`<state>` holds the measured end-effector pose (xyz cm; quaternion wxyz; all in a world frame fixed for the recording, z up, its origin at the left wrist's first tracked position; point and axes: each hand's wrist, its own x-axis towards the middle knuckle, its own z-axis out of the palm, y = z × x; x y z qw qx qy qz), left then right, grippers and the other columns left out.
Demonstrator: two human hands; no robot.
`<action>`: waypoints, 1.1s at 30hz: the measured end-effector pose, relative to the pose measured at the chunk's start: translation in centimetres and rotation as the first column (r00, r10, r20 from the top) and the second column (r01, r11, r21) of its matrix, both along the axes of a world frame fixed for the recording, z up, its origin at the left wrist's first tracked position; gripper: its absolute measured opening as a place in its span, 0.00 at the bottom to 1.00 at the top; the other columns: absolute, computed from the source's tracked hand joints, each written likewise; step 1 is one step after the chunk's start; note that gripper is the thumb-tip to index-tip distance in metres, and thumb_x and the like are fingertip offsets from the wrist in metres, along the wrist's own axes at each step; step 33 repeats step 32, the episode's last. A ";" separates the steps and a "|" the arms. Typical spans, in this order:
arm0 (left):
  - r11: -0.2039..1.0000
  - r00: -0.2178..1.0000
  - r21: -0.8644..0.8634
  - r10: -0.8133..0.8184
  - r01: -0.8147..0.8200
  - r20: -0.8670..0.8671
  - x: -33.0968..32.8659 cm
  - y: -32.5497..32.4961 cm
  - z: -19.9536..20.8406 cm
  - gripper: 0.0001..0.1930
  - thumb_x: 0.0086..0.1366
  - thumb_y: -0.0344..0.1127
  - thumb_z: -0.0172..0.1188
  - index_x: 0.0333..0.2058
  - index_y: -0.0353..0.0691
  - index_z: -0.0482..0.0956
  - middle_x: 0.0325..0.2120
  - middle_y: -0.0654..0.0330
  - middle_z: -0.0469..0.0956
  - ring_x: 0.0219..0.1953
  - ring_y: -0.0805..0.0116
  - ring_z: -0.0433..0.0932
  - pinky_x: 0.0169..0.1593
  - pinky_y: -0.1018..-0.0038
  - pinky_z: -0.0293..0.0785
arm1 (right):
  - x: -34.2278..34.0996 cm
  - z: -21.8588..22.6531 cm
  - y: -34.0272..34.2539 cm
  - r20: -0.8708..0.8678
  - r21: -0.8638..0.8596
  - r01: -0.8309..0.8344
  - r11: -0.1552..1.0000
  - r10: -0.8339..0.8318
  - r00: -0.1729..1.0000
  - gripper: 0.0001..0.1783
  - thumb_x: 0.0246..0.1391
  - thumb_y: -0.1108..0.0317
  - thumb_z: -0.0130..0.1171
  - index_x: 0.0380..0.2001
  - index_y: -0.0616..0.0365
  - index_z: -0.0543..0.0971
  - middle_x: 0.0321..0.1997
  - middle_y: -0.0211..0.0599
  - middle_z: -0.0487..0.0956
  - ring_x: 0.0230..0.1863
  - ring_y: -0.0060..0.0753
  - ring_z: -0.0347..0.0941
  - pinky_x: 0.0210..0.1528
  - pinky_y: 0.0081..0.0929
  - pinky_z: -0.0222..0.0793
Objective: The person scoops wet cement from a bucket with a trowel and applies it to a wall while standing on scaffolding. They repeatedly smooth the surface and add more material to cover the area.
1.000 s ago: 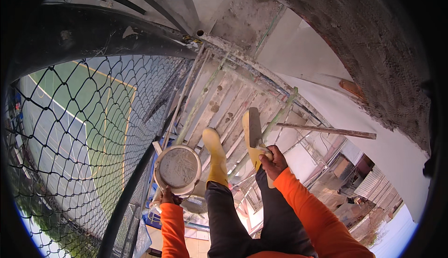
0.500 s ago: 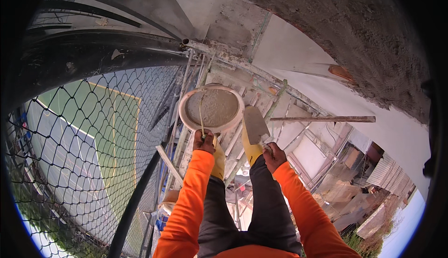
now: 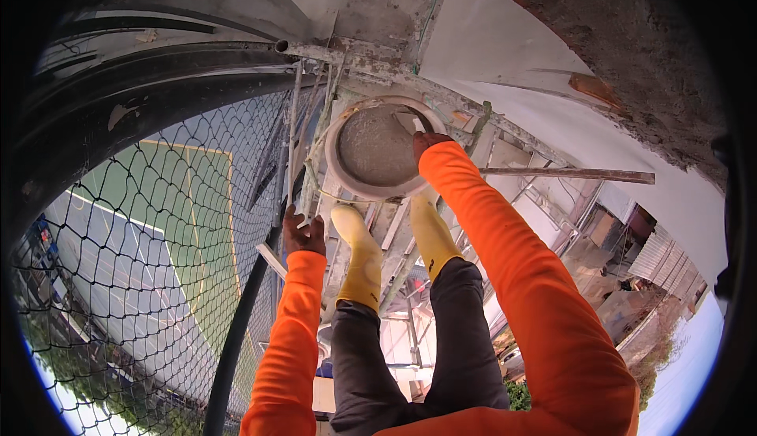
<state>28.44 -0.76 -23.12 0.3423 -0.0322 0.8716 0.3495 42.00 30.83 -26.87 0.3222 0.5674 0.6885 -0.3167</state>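
Note:
My right hand (image 3: 428,143) is closed on the handle of a trowel (image 3: 416,123), whose blade dips into the grey wet mortar (image 3: 377,148) at the right side of a round, pale-rimmed bucket (image 3: 344,177). Most of the blade is hidden by the mortar and my hand. A thin cord-like bucket handle (image 3: 312,177) hangs down over the bucket's left side. Left of and below the bucket, my left hand (image 3: 304,235) has its fingers apart beside the scaffold poles. A pale patch shows between those fingers, and I cannot make out whether it is behind them.
My yellow boots (image 3: 359,258) stand on scaffold planks (image 3: 396,223) just below the bucket. Black netting (image 3: 158,223) rises at the left above a sports court. A long wooden strip (image 3: 568,174) juts out at the right, and a rough plastered edge (image 3: 631,57) hangs overhead.
My left hand has let go of the bucket handle and moved left. My right hand has carried the trowel up and forward into the mortar. The handle has dropped to the bucket's left side.

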 end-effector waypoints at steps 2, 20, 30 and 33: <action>0.999 0.976 0.041 0.015 -0.024 0.219 2.9 -6.0 5.8 0.38 0.65 0.41 0.68 0.68 0.42 0.58 0.47 0.52 0.73 0.37 0.66 0.80 0.34 0.72 0.80 | -1.0 -5.3 -3.4 -0.166 -0.061 -0.253 0.965 0.241 0.956 0.19 0.65 0.63 0.41 0.37 0.55 0.83 0.46 0.47 0.85 0.46 0.43 0.82 0.48 0.36 0.77; 0.982 0.955 -0.062 -0.159 0.180 0.251 11.2 -15.8 17.8 0.19 0.64 0.35 0.65 0.53 0.40 0.74 0.31 0.57 0.81 0.30 0.66 0.80 0.39 0.70 0.78 | 2.3 -4.1 -8.8 -0.049 -0.255 -0.024 0.967 0.012 0.999 0.23 0.54 0.58 0.59 0.50 0.58 0.76 0.49 0.53 0.83 0.52 0.55 0.80 0.56 0.48 0.75; 0.887 0.901 -0.171 -0.405 0.428 0.153 10.4 -13.6 17.9 0.17 0.63 0.35 0.65 0.50 0.42 0.75 0.30 0.56 0.79 0.27 0.63 0.78 0.36 0.67 0.77 | 10.2 2.3 -9.8 -0.312 -0.208 -0.040 0.977 -0.028 0.950 0.26 0.59 0.49 0.57 0.55 0.51 0.74 0.47 0.54 0.83 0.49 0.61 0.79 0.54 0.49 0.75; 0.963 0.892 -0.228 -0.027 0.145 0.451 9.7 -12.8 18.2 0.20 0.66 0.41 0.65 0.53 0.45 0.73 0.32 0.58 0.80 0.28 0.60 0.78 0.38 0.67 0.79 | 10.0 2.4 -9.5 -0.223 -0.237 -0.077 0.968 0.023 0.975 0.29 0.60 0.48 0.57 0.58 0.55 0.72 0.46 0.55 0.83 0.49 0.59 0.80 0.53 0.49 0.75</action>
